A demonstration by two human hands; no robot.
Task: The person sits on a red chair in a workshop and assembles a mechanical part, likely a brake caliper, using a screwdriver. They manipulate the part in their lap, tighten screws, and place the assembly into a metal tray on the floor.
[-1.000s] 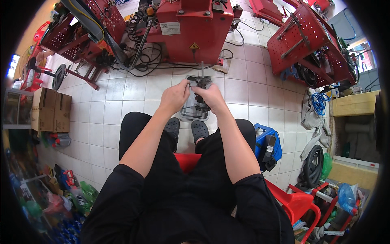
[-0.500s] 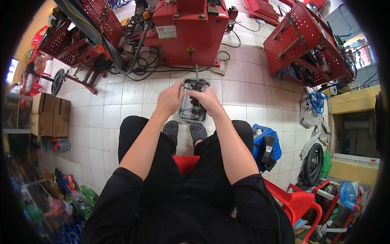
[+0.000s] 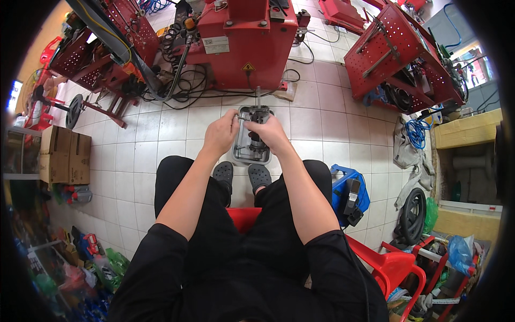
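My right hand [image 3: 270,133] is closed round a dark metal machine part with a long pale shaft [image 3: 258,97] pointing away from me. The fingers partly hide the part's body [image 3: 259,112]. Close by on the left, my left hand [image 3: 221,134] has its thumb and fingers pressed together against a thin dark rod-like piece [image 3: 244,117] beside the part; its exact kind is too small to tell. Both hands are over a shallow silver metal tray [image 3: 241,158] on the floor in front of my feet. More dark metal pieces [image 3: 258,147] lie in the tray below my right hand.
A red machine [image 3: 252,53] stands beyond the tray, with black cables [image 3: 196,88] on the tiles. Red perforated tool carts [image 3: 383,61] flank it. A blue case [image 3: 348,193] is right of my legs, cardboard boxes [image 3: 67,155] far left. Red plastic chair parts [image 3: 383,263] show at lower right.
The view has shifted slightly. Both hands stay at the metal part over the tray, with almost the same grip; only slight finger movement shows.
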